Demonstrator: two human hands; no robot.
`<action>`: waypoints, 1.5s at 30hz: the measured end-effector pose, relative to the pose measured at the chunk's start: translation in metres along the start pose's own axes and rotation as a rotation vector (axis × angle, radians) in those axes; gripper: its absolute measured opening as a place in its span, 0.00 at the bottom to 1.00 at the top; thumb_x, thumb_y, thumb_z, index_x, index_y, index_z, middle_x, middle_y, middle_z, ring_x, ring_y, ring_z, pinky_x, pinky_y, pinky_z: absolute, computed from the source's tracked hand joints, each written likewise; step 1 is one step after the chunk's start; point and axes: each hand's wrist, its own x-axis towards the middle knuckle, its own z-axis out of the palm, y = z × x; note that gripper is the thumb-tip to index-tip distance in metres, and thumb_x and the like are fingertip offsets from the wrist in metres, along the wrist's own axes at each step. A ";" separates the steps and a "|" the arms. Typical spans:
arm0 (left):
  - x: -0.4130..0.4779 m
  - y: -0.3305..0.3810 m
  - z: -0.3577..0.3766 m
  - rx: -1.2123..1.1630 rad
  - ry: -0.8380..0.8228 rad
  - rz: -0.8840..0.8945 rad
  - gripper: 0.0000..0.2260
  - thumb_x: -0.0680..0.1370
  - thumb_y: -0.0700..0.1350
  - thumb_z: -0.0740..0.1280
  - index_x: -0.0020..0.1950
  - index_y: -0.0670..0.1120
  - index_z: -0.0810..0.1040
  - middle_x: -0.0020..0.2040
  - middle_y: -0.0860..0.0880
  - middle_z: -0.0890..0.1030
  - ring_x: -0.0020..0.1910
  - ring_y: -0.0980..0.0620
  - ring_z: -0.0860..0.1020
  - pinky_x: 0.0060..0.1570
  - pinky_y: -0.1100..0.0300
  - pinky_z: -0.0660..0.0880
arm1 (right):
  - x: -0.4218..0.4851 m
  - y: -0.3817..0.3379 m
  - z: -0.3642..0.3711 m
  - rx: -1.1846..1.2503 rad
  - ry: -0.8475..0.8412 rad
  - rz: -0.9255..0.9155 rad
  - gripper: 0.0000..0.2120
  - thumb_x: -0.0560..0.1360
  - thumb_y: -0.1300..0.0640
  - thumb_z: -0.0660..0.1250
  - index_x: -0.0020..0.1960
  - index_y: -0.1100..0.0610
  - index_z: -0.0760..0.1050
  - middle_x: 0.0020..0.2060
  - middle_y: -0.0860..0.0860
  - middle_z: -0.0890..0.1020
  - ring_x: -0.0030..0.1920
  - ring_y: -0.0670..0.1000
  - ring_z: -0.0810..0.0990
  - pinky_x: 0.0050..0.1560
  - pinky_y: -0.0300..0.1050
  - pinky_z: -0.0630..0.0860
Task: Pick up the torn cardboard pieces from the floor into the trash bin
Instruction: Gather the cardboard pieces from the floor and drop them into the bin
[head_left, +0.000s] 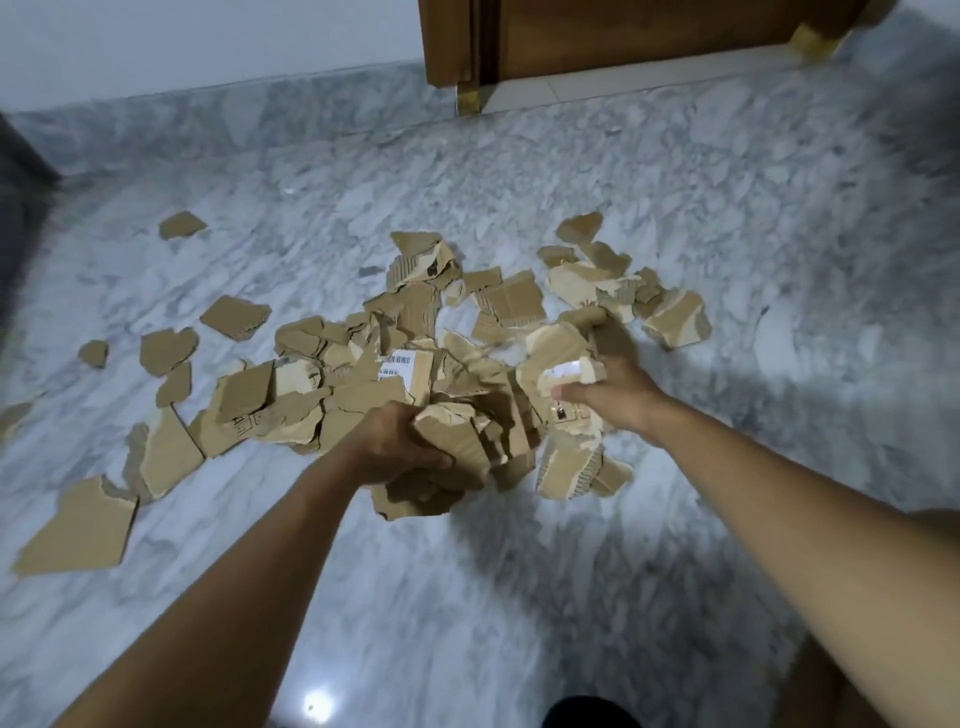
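Wooden door (623, 41) (brass-tipped corners), pale wall (208, 36).

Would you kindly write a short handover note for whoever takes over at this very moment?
Left hand grips a handful of torn cardboard pieces; right hand grips a second handful, both just over the main heap on the marble floor.
Done: nothing visibly binned; the trash bin is out of view.
To do: bin both handfuls, then clear the heap, the loose pieces at the view's left and the cluster at its right.
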 end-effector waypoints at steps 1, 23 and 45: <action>-0.001 -0.002 -0.009 -0.015 0.004 -0.008 0.21 0.65 0.48 0.82 0.55 0.47 0.82 0.47 0.50 0.85 0.47 0.52 0.82 0.40 0.67 0.74 | 0.000 -0.003 -0.007 -0.013 0.028 -0.013 0.23 0.69 0.50 0.79 0.62 0.51 0.78 0.54 0.48 0.83 0.56 0.51 0.81 0.52 0.44 0.77; 0.069 0.055 0.044 0.682 -0.258 0.254 0.42 0.60 0.48 0.82 0.69 0.58 0.66 0.72 0.50 0.60 0.63 0.42 0.75 0.58 0.48 0.77 | 0.001 0.087 0.056 -0.432 0.002 0.130 0.34 0.70 0.45 0.75 0.68 0.54 0.63 0.58 0.56 0.78 0.57 0.59 0.79 0.49 0.50 0.78; 0.029 0.024 -0.010 0.363 -0.051 0.103 0.20 0.65 0.48 0.82 0.43 0.51 0.71 0.37 0.55 0.74 0.36 0.55 0.75 0.26 0.70 0.69 | -0.022 0.048 0.004 -0.027 -0.181 0.001 0.32 0.65 0.48 0.82 0.66 0.48 0.74 0.57 0.43 0.83 0.59 0.47 0.80 0.66 0.48 0.75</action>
